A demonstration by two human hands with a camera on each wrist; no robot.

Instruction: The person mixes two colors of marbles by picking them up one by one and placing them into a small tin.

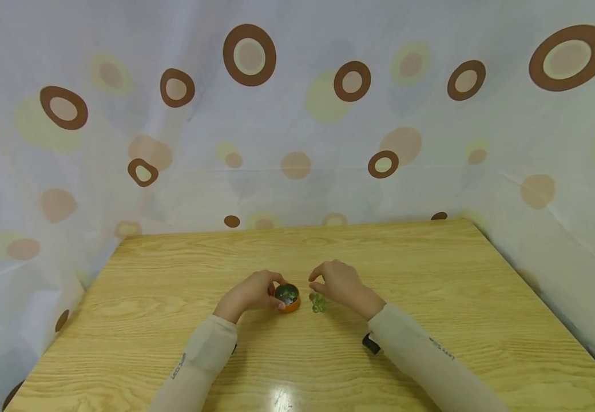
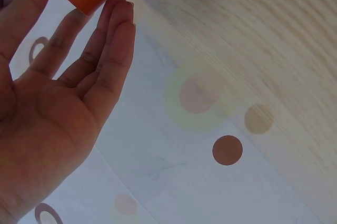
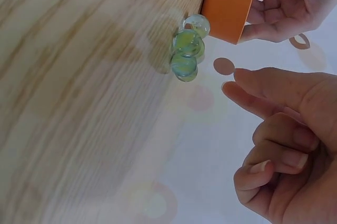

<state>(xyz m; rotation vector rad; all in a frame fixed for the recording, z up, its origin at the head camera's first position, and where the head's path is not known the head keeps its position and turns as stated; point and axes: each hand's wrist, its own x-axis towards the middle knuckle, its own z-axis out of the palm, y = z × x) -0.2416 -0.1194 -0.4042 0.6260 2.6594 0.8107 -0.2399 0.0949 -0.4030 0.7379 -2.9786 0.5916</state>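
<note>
Fingers of my left hand (image 1: 253,290) grip a round orange cup (image 3: 227,7); my empty right hand (image 1: 342,281) gapes slightly by green glass marbles (image 3: 187,48).

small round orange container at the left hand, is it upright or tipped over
Upright. In the head view, the round orange container shows its dark round top facing up, while the left hand grips its side.

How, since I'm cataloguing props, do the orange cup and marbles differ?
The orange cup is opaque; the marbles are see-through, greenish. The orange cup is larger than any of the marbles. The left hand grips the orange cup; the marbles are ungripped. Both are rounded.
</note>
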